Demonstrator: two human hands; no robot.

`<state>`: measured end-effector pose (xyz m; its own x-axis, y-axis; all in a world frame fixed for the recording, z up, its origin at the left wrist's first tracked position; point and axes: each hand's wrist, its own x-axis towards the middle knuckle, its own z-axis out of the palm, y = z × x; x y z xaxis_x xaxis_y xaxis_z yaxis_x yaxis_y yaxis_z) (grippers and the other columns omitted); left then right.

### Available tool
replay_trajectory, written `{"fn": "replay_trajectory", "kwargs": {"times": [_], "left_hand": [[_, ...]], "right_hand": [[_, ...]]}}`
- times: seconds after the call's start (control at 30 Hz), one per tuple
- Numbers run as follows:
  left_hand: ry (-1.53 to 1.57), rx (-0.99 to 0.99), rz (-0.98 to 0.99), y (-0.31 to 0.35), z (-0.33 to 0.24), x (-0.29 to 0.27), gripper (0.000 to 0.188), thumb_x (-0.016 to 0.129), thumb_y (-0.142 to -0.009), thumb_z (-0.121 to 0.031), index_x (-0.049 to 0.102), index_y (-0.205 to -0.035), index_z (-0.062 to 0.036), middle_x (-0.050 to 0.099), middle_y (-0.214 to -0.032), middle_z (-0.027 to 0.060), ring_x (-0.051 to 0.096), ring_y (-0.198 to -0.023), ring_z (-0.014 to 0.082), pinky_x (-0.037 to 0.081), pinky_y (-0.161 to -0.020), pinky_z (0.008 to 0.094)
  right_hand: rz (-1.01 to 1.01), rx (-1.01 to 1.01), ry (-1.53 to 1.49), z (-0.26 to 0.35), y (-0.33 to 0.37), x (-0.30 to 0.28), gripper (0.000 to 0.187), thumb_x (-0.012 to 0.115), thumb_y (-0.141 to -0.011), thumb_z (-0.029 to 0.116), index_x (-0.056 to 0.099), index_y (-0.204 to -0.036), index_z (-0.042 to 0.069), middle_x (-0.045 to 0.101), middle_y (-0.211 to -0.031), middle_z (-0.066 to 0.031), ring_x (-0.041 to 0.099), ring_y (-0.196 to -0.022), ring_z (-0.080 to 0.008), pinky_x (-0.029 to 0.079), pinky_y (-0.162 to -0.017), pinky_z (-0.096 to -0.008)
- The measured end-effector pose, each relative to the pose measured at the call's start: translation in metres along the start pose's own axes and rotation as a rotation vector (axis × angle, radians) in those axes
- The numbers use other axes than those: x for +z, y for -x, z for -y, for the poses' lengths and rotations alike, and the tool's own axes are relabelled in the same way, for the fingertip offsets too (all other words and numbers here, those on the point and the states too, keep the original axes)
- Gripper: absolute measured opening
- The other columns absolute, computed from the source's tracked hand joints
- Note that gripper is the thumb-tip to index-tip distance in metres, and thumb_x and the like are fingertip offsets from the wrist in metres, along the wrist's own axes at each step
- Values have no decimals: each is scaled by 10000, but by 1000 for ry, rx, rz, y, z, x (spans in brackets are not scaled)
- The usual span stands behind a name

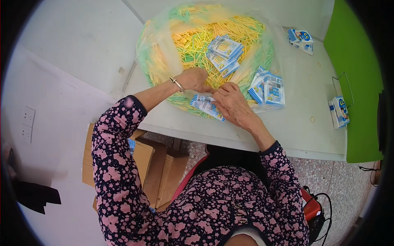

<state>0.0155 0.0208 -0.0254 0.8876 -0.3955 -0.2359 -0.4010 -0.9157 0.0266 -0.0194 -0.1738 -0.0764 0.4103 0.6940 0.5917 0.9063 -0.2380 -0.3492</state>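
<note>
A large clear plastic bag (158, 43) lies spread on the table, full of thin yellow and green sticks (191, 45). At its near edge my right hand (234, 105) pinches a small blue-and-white packet (204, 105) between thumb and fingers. My left hand (193, 79), with a metal bracelet at the wrist, is closed beside the packet's upper edge; what its fingers hold is hidden. Several similar packets (225, 53) rest on top of the sticks. More packets (273, 89) overlap on the bag's right side.
The pale table (299, 133) ends at a green panel (353, 82) on the right. Packets (301, 37) lie at the far right, and others (340, 110) sit by a wire stand (347, 88). Cardboard boxes (164, 172) stand below the table's front edge.
</note>
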Motion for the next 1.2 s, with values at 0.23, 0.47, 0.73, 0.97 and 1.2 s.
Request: {"fn": "replay_trajectory", "kwargs": {"times": [0.23, 0.47, 0.73, 0.97, 1.2], "left_hand": [[270, -115, 123, -11, 8, 9, 591, 652, -643, -472, 603, -799, 96, 598, -831, 288, 606, -816, 374, 490, -700, 389], [365, -191, 40, -8, 0, 16, 608, 671, -613, -445, 611, -855, 109, 606, -868, 285, 621, -774, 348, 494, -668, 371], [378, -282, 206, -13, -9, 4, 371, 612, -711, -315, 627, -766, 51, 610, -717, 159, 544, -614, 202, 430, -553, 313], [610, -208, 12, -1, 10, 37, 417, 567, -718, -292, 557, -869, 97, 592, -842, 256, 588, -748, 328, 454, -647, 374], [517, -138, -374, 8, 3, 38, 254, 508, -785, -188, 447, -769, 57, 506, -745, 267, 512, -727, 400, 414, -642, 422]], "right_hand": [[-37, 17, -27, 1, 0, 1, 156, 592, -740, 68, 558, -882, 16, 549, -833, -80, 495, -886, -250, 368, -854, -365], [-32, 27, -24, 2, 2, 0, 143, 579, -753, 66, 554, -885, 19, 557, -866, -80, 497, -892, -253, 369, -861, -371], [-70, 27, -41, 1, 6, 3, 145, 581, -756, 76, 553, -888, 21, 572, -915, -79, 500, -922, -253, 373, -873, -371], [-35, 38, -69, -2, 6, 5, 116, 585, -755, 78, 547, -848, 19, 584, -964, -91, 497, -939, -270, 371, -883, -376], [-67, 29, -100, -3, 5, 6, 99, 582, -758, 75, 542, -829, 20, 587, -967, -99, 500, -941, -274, 377, -872, -385]]}}
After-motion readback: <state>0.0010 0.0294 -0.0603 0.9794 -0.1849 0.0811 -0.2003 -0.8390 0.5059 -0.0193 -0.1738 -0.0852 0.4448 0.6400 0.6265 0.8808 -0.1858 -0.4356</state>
